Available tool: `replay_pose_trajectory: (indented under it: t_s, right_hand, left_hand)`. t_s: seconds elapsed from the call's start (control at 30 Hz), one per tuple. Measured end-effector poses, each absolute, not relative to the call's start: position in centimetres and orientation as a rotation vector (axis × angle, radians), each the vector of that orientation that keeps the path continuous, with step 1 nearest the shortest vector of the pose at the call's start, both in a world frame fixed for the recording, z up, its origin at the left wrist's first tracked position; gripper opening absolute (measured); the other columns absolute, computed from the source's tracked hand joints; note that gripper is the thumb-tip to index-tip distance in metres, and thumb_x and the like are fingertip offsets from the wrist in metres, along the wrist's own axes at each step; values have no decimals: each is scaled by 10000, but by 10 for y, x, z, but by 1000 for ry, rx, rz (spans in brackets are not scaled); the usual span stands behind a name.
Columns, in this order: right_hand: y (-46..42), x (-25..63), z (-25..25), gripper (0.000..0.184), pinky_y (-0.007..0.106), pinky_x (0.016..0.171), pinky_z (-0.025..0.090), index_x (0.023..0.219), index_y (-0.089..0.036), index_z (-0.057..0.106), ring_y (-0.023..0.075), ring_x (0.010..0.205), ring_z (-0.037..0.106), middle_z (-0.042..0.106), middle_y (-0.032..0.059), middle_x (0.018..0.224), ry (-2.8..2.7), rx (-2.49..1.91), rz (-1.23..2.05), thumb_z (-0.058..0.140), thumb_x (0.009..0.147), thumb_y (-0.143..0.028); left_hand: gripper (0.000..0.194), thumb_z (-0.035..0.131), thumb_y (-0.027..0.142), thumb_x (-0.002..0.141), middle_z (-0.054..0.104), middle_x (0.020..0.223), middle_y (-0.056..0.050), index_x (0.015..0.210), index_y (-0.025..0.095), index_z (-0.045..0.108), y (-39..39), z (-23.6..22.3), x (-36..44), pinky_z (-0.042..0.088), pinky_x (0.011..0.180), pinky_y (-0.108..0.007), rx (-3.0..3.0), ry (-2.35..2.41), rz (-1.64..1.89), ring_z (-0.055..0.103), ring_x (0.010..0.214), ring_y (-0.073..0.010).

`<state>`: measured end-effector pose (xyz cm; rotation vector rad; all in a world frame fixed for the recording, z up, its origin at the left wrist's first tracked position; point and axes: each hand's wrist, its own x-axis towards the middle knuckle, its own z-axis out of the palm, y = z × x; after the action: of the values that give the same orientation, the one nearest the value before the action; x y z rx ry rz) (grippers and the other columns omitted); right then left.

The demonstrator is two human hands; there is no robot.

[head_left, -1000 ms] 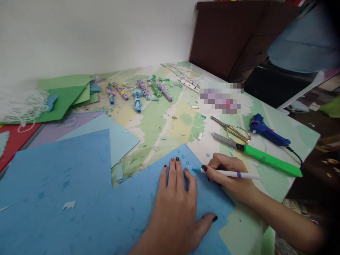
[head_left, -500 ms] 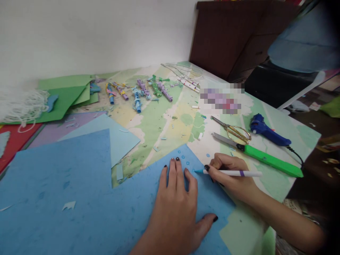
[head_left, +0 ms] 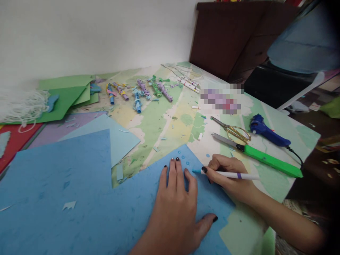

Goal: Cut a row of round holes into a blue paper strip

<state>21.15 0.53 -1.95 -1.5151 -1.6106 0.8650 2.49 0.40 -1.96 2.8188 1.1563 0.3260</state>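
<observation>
Blue sheet: laid on the table, its notched right arm marked near the corner with small drawn circles. Left hand: spread flat, palm down, on the sheet; nothing is grasped. Marker, white with purple band: held between thumb and fingers of the right hand, its blue tip brought to the sheet beside the circles. Gold-handled scissors, green-handled cutter and blue glue gun: placed beyond the right hand.
</observation>
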Motion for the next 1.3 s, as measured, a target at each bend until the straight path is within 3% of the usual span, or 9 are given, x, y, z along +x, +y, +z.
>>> replay_pose_trajectory:
  t_s: [0.43, 0.77, 1.3]
  right_hand:
    - [6, 210, -18, 271, 238, 474, 308, 527, -184, 441, 91, 496, 420, 474, -23, 516, -1565, -1519, 805, 536, 781, -187]
    - [4, 213, -20, 276, 241, 472, 315, 572, -176, 489, 94, 505, 438, 502, -15, 533, -1609, -1513, 870, 556, 822, -271]
    - [8, 211, -20, 264, 241, 470, 301, 530, -189, 429, 93, 497, 407, 466, -27, 518, -1549, -1527, 820, 529, 775, -177]
  left_hand:
    - [805, 434, 672, 748, 382, 1324, -346, 1202, 14, 540, 5, -21, 26, 341, 964, -603, 2824, 1165, 344, 305, 1266, -467]
    - [813, 426, 672, 752, 368, 1331, -350, 1215, 11, 528, 5, -22, 26, 331, 972, -604, 2822, 1157, 338, 291, 1271, -469]
    - [814, 452, 679, 730, 391, 1313, -352, 1190, 16, 554, 6, -21, 27, 351, 955, -604, 2821, 1171, 347, 316, 1257, -470]
